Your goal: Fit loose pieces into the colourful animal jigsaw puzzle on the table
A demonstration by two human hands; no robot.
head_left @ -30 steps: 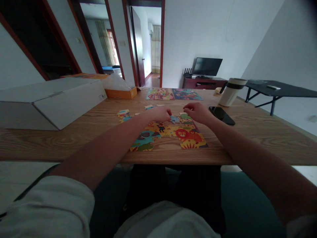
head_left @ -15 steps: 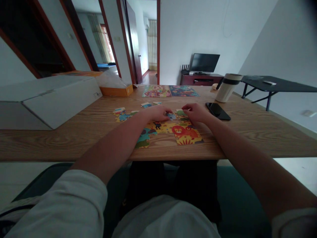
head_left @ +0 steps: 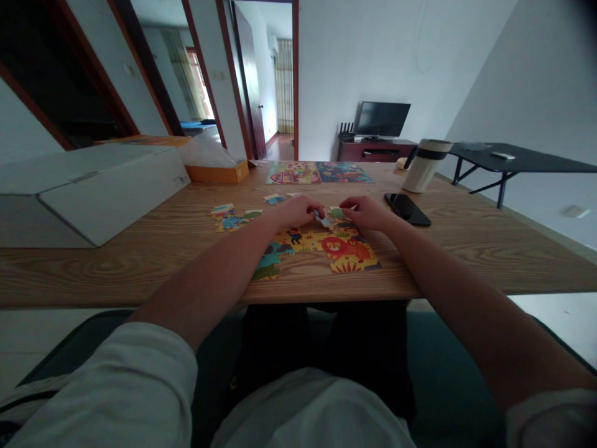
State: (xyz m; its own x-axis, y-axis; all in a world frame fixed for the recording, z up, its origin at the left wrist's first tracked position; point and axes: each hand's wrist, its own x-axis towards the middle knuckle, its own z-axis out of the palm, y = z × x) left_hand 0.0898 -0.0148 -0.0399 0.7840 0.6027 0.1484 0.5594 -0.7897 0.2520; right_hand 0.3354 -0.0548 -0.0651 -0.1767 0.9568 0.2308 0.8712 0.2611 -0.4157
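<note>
My left hand (head_left: 296, 213) pinches a small blue-and-white jigsaw piece (head_left: 321, 218) at its fingertips, tilted above the table. My right hand (head_left: 367, 213) curves over a green puzzle piece (head_left: 339, 213), its fingertips at that piece's edge. Below both hands lies a part-joined children's jigsaw (head_left: 321, 249) with a red lion and a teal elephant, with a gap of bare wood inside it. Loose pieces (head_left: 231, 218) lie left of my left hand, and a few more (head_left: 273, 198) lie beyond it.
The wooden table (head_left: 140, 267) holds a large white cardboard box (head_left: 107, 196), an orange tissue box (head_left: 215, 171), two picture sheets (head_left: 319, 173), a black phone (head_left: 407, 210) and a white tumbler (head_left: 425, 166). A black folding table (head_left: 513, 152) stands to the right.
My hands have drawn closer together, and the blue-and-white piece now rises tilted in my left fingertips. The whole view has shifted slightly.
</note>
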